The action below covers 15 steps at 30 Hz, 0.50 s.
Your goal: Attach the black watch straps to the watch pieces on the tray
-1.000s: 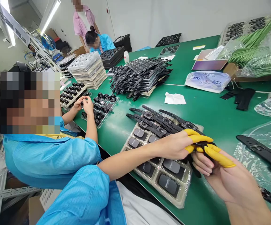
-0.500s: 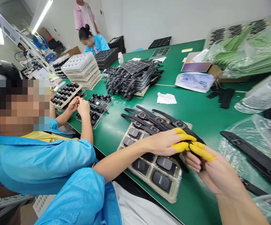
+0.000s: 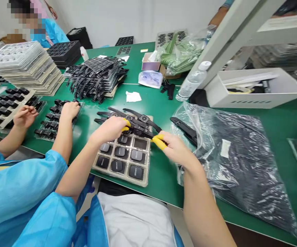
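Observation:
Over the watch tray [image 3: 146,171], a black watch [image 3: 141,132] is stretched between my two hands. My left hand [image 3: 112,128], with yellow finger cots on its fingertips, pinches it at the left; the exact grip is partly hidden. At the right, my right hand [image 3: 175,146], also in yellow cots, is closed on the strap end. More watches with straps [image 3: 144,118] lie across the far part of the tray, just behind my fingers. Square dark watch faces [image 3: 136,172] sit in the tray's near compartments, and one compartment [image 3: 140,143] beside the held watch shows no watch face.
To the right lies a clear plastic bag [image 3: 251,164] of black straps, with a loose strap [image 3: 184,129] on its left part. Behind it stand a water bottle [image 3: 193,82] and a white box [image 3: 256,97]. A co-worker's hand [image 3: 70,110] works at a neighbouring tray on the left.
My view has swung right, bringing the bag and white box into sight. My hands, close together before, have moved apart with the watch strap stretched between them.

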### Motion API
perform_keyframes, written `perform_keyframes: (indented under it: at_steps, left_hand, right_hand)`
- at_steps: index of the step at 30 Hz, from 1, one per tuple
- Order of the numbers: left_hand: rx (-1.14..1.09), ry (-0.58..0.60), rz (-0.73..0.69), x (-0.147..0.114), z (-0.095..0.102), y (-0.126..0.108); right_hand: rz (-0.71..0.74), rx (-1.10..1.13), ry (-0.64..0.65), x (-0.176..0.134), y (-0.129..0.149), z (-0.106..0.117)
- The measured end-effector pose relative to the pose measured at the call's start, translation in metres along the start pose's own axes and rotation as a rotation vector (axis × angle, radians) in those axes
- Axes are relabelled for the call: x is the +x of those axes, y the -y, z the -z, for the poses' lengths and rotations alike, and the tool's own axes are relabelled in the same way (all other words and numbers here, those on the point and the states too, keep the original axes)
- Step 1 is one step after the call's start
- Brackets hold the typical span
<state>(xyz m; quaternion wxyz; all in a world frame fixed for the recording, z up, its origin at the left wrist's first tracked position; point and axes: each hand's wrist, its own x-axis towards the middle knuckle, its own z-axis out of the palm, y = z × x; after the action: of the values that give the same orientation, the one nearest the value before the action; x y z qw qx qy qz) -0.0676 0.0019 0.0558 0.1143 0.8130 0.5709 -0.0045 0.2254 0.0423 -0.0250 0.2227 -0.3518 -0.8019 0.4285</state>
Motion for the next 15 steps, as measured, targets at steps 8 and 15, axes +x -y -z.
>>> perform_keyframes:
  at_steps: [8,15]
  left_hand:
    - [0.035,0.003,-0.094,0.002,-0.040,-0.013]
    - [0.211,-0.142,0.115,-0.024,-0.045,-0.026]
  right_hand:
    - [-0.179,0.030,0.273,-0.009,-0.002,0.007]
    - [-0.319,-0.260,-0.308,-0.007,-0.031,0.027]
